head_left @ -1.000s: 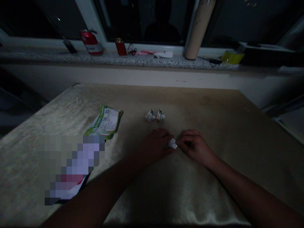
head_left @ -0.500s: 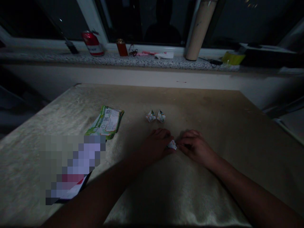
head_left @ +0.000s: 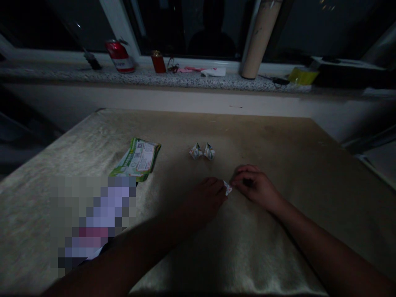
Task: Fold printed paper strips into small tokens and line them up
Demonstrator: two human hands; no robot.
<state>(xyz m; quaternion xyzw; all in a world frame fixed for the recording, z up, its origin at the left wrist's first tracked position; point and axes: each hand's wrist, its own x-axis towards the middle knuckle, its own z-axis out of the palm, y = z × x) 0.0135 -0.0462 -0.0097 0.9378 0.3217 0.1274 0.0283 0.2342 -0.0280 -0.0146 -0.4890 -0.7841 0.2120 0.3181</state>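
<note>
A small folded piece of printed paper (head_left: pixel 228 188) sticks out from under the fingers of my left hand (head_left: pixel 210 194), which is closed on it at the table. Much of the paper is hidden by that hand. My right hand (head_left: pixel 255 181) has its thumb and forefinger pinched together at the paper's right tip; the dim light blurs the exact contact. Beyond my hands stand two small folded paper shapes with pointed tops, a left one (head_left: pixel 196 152) and a right one (head_left: pixel 209 152), side by side.
On the left of the cloth-covered table (head_left: pixel 262 136) lie a green and white packet (head_left: pixel 139 159) and a pixelated flat object (head_left: pixel 108 210). The windowsill behind bears a red can (head_left: pixel 119 57), a red jar (head_left: pixel 158 64), a cardboard tube (head_left: pixel 260 41) and yellow tape (head_left: pixel 303 76).
My left hand has turned and lowered slightly, with its fingers drawn in over the folded paper. The paper has shifted a little to the right. My right hand stays close to it.
</note>
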